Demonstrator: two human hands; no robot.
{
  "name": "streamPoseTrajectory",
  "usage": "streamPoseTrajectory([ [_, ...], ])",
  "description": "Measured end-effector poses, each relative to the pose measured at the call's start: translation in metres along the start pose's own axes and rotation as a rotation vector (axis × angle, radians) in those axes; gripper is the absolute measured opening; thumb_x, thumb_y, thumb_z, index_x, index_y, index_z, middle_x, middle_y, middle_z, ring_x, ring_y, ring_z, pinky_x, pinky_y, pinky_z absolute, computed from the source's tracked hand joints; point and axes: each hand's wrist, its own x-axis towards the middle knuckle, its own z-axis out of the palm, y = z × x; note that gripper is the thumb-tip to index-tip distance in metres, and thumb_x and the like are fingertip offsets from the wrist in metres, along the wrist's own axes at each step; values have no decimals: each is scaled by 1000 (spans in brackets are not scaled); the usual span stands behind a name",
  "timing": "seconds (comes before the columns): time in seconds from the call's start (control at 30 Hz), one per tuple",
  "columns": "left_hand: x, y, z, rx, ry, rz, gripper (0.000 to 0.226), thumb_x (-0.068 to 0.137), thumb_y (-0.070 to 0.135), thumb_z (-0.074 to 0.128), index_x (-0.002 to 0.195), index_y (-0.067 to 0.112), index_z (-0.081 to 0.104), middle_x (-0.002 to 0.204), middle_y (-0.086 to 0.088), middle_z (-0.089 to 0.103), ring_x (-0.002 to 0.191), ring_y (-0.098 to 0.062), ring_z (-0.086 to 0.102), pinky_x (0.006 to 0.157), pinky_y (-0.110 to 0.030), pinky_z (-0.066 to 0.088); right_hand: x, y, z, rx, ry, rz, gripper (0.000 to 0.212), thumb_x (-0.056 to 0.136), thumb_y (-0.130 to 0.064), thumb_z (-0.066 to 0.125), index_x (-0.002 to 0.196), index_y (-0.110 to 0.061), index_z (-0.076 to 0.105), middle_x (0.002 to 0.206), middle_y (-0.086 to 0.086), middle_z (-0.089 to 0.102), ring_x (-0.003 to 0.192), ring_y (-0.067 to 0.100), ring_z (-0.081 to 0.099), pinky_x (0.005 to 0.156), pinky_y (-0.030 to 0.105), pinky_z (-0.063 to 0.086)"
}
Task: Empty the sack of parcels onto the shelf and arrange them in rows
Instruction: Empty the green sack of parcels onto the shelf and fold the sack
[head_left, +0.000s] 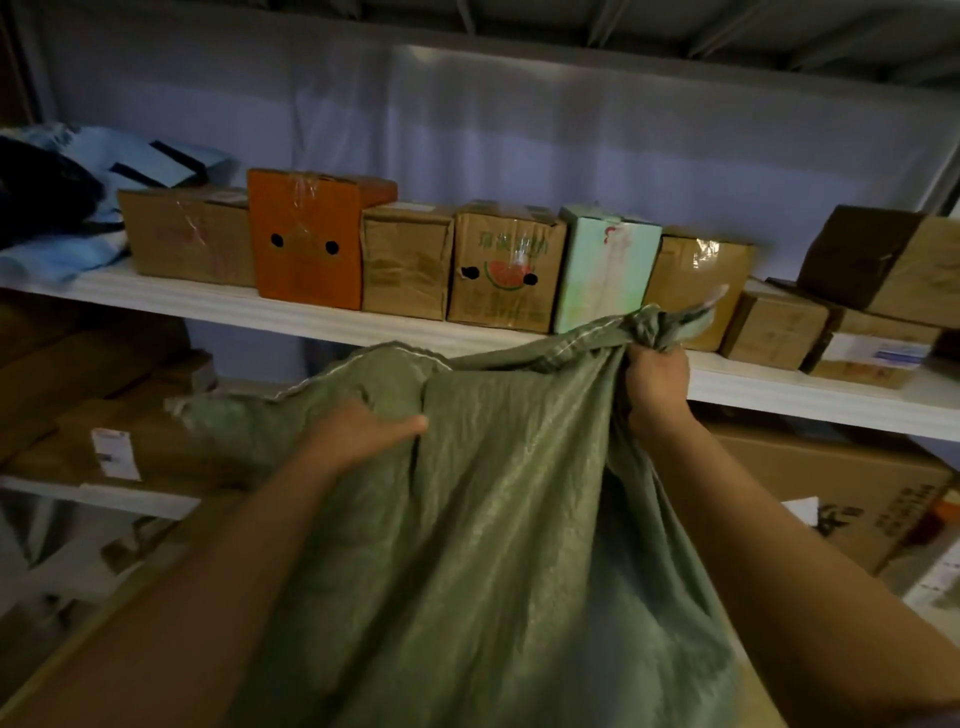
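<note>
A green woven sack (498, 519) hangs in front of me, limp and creased, its hemmed edge just below the white shelf (208, 306). My left hand (363, 431) clutches a fold near the sack's left side. My right hand (657, 384) holds a bunched corner up at shelf height. On the shelf a row of parcels stands side by side: a brown box (187, 234), an orange box (306, 239), a brown box (405, 260), a watermelon-printed box (504, 270), a pale green box (597, 270) and a taped brown box (701, 280). What is inside the sack is hidden.
Stacked brown boxes (878, 296) sit at the shelf's right end, blue and dark soft bags (62, 208) at its left end. Lower shelves hold large cartons (831, 483) on the right and labelled boxes (130, 447) on the left. A white sheet backs the shelf.
</note>
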Motion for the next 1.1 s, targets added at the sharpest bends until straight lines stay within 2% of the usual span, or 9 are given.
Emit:
streamPoseTrajectory([
  [0.07,0,15,-3,133,416,201,50,78,56,64,104,14,59,110,-12,62,100,-28,56,87,-43,49,-3,14,-1,-127,-53,70,18,92,-5,42,93,-12,58,103,13,62,98,32,58,91,45,49],
  [0.13,3,24,-1,221,566,420,45,80,42,68,114,15,54,119,-9,55,111,-26,48,90,-41,45,-7,22,-5,-144,-126,123,19,93,-6,43,88,-17,57,109,16,63,101,35,59,95,49,48],
  [0.3,48,13,0,490,107,322,99,82,59,58,152,17,1,160,-9,7,147,-29,6,117,-52,11,4,-14,-27,95,-158,20,26,95,-4,45,119,-9,53,108,10,61,99,27,59,86,37,46],
  [0.43,51,-9,23,574,-172,265,46,86,50,56,115,16,63,122,-11,61,107,-24,58,97,-41,46,2,8,-34,79,-141,161,35,95,-9,45,129,-9,51,121,13,61,109,31,58,100,45,46],
  [0.53,47,18,14,345,87,303,29,97,34,44,96,14,65,107,-13,64,96,-28,59,92,-42,47,-1,11,-37,54,-136,273,32,97,-11,42,127,-5,50,111,15,61,104,32,58,92,42,47],
  [0.67,49,79,-51,-71,479,372,34,100,25,39,113,4,63,117,-22,61,105,-37,55,85,-37,41,19,-25,-35,157,-55,72,31,95,-8,43,125,-5,52,105,9,61,102,27,56,93,39,46],
  [0.8,47,56,-19,13,276,284,39,101,30,35,99,4,64,111,-21,62,86,-26,53,76,-31,37,12,7,-28,20,-73,206,27,98,-11,42,121,-5,53,111,16,58,103,30,55,98,44,44],
  [0.9,52,36,5,-95,131,66,44,99,36,35,108,4,63,115,-19,62,99,-32,57,93,-41,46,4,21,-25,-48,-93,375,25,99,-13,41,117,-1,54,100,17,57,101,32,54,91,41,45],
  [1.1,46,105,-42,-730,243,224,33,100,32,37,111,10,59,108,-13,60,97,-28,57,88,-38,47,24,-46,-19,228,-33,48,28,96,-3,38,118,-10,54,96,5,59,82,17,56,67,26,47],
])
